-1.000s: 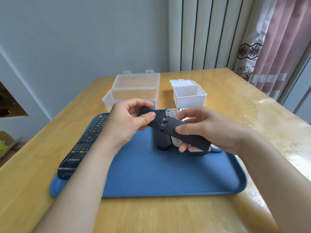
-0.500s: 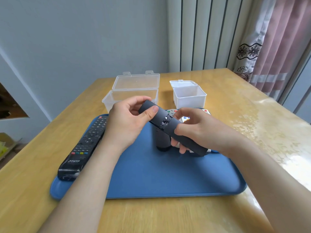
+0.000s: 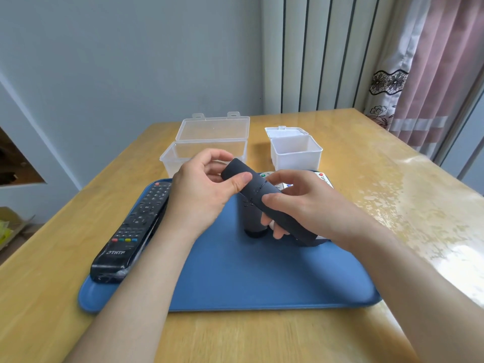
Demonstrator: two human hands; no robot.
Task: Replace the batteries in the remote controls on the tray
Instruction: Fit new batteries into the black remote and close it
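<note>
The wooden table [image 3: 392, 184] carries a blue tray [image 3: 262, 284], with an open clear box [image 3: 207, 150] and a smaller white box [image 3: 296, 151] just beyond its far edge. A long black remote [image 3: 136, 226] lies along the tray's left side. Above the tray's middle, the left hand [image 3: 199, 197] pinches the far end of a slim dark remote [image 3: 255, 191], thumb on top, while the right hand [image 3: 314, 205] wraps its near half. It looks light, rigid and smooth, so probably slippery. Gripping its narrow sides while a thumb slides the cover seems best.
</note>
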